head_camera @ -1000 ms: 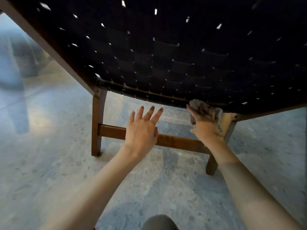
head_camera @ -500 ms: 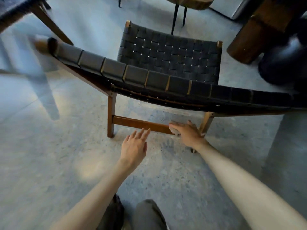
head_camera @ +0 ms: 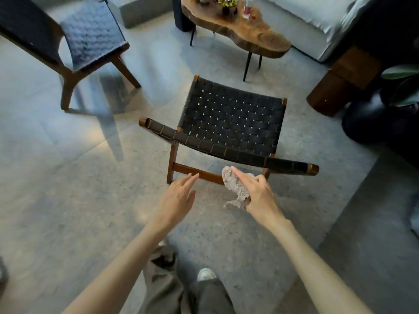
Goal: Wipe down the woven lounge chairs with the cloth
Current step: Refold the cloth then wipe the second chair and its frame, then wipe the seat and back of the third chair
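A black woven lounge chair [head_camera: 231, 123] with a brown wooden frame stands in front of me, its backrest nearest me. My right hand [head_camera: 258, 196] holds a fluffy grey-beige cloth [head_camera: 235, 186] just behind the chair's lower back rail, clear of the weave. My left hand [head_camera: 179, 198] hovers to the left of it with relaxed, straight fingers and holds nothing. A second woven lounge chair [head_camera: 86, 35] stands at the upper left.
A live-edge wooden coffee table [head_camera: 256, 37] with small items stands beyond the chair. A pale sofa [head_camera: 317, 21] is at the upper right, a wooden block [head_camera: 340, 85] and a dark planter [head_camera: 374, 118] at the right. My legs and shoes show below.
The view has risen from under the chair's backrest to above it. My right hand has lifted the cloth off the chair's rear frame. My left hand stays open.
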Demonstrator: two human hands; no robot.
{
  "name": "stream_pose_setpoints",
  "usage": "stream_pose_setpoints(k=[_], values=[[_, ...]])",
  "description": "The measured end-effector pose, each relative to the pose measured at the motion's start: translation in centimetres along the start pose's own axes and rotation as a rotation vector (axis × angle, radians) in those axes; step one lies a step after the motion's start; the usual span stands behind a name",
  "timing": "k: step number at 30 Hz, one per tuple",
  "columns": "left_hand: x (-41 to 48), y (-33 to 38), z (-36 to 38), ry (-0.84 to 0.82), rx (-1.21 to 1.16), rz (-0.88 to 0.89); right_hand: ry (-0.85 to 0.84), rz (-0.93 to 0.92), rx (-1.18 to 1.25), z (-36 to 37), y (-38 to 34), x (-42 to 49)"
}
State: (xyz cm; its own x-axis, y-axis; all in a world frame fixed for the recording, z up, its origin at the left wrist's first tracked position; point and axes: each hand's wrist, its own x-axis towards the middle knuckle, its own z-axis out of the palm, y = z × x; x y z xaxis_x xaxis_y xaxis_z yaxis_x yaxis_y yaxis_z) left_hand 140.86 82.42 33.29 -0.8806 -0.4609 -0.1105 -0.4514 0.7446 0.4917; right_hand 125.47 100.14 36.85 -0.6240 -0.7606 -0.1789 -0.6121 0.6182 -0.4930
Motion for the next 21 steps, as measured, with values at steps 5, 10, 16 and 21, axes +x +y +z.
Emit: stream_pose_setpoints(k=[5, 10, 16, 21], values=[[-3.3, 2.8, -5.1, 0.08, -0.034, 0.038, 0.142, -0.066, 0.032, -5.0, -2.9, -3.2], [-4.7, 3.0, -10.4, 0.163, -0.019, 0.042, 0.292, -0.221, 0.11, -6.9, -8.4, -4.0], [-5.4, 0.1, -17.8, 0.207, -0.061, 0.013, 0.281, -0.352, 0.179, -4.1, -17.8, -0.6], [-4.3, -7.9, -23.7, 0.252, -0.015, 0.008, 0.168, -0.418, 0.265, -0.9, -27.3, 4.3]])
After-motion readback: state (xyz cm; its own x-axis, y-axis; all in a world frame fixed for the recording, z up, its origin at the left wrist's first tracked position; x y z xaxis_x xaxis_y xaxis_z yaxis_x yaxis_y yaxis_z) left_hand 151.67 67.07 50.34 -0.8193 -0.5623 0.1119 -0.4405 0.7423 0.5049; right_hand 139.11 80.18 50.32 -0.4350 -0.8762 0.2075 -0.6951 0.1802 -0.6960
